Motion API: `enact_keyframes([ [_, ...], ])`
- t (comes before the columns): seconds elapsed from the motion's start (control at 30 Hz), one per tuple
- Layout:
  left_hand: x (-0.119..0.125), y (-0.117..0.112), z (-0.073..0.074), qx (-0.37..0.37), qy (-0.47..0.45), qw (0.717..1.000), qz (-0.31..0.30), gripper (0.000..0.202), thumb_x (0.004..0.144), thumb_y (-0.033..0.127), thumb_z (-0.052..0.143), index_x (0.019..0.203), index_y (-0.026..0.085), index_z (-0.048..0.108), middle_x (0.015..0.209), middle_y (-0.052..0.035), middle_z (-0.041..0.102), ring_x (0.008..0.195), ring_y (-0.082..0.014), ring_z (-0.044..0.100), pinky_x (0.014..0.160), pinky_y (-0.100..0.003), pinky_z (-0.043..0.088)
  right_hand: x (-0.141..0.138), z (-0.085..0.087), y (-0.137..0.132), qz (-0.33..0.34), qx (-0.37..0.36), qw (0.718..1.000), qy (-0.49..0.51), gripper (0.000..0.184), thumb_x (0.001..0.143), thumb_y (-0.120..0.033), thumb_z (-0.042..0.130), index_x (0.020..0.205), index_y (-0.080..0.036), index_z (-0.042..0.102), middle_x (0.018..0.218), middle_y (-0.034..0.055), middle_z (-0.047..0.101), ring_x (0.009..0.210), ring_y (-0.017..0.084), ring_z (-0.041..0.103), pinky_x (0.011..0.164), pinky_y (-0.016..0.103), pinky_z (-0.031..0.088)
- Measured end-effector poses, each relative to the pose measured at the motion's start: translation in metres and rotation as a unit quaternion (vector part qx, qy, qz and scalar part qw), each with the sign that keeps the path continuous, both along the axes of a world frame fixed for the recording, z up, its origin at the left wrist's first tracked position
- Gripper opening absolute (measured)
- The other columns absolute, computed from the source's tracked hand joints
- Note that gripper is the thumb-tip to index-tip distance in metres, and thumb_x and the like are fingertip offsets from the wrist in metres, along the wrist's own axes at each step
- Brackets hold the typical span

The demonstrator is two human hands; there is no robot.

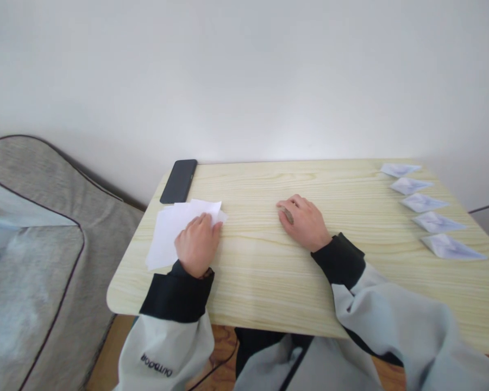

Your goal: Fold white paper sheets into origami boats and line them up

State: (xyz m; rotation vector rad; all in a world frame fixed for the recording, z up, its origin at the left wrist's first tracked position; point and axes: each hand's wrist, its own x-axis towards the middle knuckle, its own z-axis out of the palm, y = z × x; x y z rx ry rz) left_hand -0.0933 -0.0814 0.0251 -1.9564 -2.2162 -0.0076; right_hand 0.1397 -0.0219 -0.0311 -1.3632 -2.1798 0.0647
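Note:
My left hand (198,243) rests on a small stack of white paper sheets (169,231) at the left end of a light wooden table (269,266). Its fingers are curled down over the right edge of the top sheet. My right hand (304,221) lies on the bare wood near the middle of the table, fingers curled loosely, with nothing seen in it. Both sleeves are grey with black cuffs.
A black phone (179,181) lies at the table's far left corner, just beyond the paper. Several folded paper boats (430,209) stand in a line along the right side. A grey cushioned seat (36,255) is to the left, and a plain white wall is behind.

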Motion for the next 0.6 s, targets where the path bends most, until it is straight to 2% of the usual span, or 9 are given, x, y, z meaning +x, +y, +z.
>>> enact_keyframes([
  [0.1,-0.001,0.001,0.005,-0.010,-0.001,1.000,0.021,0.030,0.090,0.034,0.037,0.086,0.019,0.063,0.084,-0.0108,0.071,0.075,-0.0265,0.066,0.053,-0.030,0.042,0.001,0.000,0.000,0.005,-0.008,1.000,0.002,0.020,0.086,-0.023,0.051,0.100,-0.019,0.066,0.094,0.0068,0.061,0.085,0.020,0.056,0.078,0.032,0.040],
  [0.2,-0.004,0.003,0.007,-0.019,-0.008,0.998,0.062,0.031,0.087,0.027,0.037,0.086,0.019,0.067,0.081,-0.0124,0.071,0.071,-0.0290,0.066,0.053,-0.033,0.042,0.002,0.000,0.000,0.010,-0.013,1.000,0.010,0.021,0.087,-0.024,0.051,0.101,-0.019,0.065,0.094,0.0071,0.061,0.086,0.020,0.056,0.079,0.033,0.041],
  [0.3,-0.003,0.004,0.010,-0.010,-0.018,0.995,0.100,0.034,0.085,0.026,0.038,0.096,0.021,0.070,0.082,-0.0135,0.072,0.071,-0.0314,0.066,0.057,-0.037,0.043,0.003,0.000,0.000,0.016,-0.017,1.000,0.018,0.021,0.087,-0.024,0.051,0.101,-0.019,0.065,0.094,0.0078,0.061,0.087,0.021,0.056,0.079,0.033,0.041],
  [0.4,0.002,0.002,0.014,0.044,-0.043,0.991,0.118,0.036,0.089,0.033,0.039,0.107,0.025,0.069,0.085,-0.0117,0.073,0.073,-0.0308,0.066,0.062,-0.039,0.044,0.003,-0.001,0.000,0.020,-0.023,0.999,0.021,0.022,0.087,-0.025,0.051,0.101,-0.019,0.066,0.093,0.0079,0.061,0.086,0.021,0.056,0.079,0.034,0.041],
  [0.5,0.013,0.001,0.014,0.109,-0.087,0.987,0.076,0.032,0.090,0.035,0.043,0.107,0.026,0.069,0.087,-0.0071,0.074,0.078,-0.0275,0.067,0.064,-0.036,0.045,0.004,-0.001,0.000,0.026,-0.028,0.998,0.042,0.020,0.086,-0.024,0.052,0.098,-0.019,0.067,0.090,0.0074,0.063,0.085,0.021,0.057,0.080,0.035,0.042],
  [0.6,0.026,0.009,0.000,0.173,-0.125,0.976,-0.036,0.026,0.091,0.028,0.047,0.099,0.026,0.071,0.097,-0.0030,0.074,0.085,-0.0215,0.069,0.067,-0.030,0.048,0.007,0.000,0.001,0.032,-0.034,0.995,0.087,0.020,0.086,-0.023,0.051,0.098,-0.018,0.066,0.087,0.0067,0.066,0.085,0.020,0.059,0.082,0.035,0.044],
])
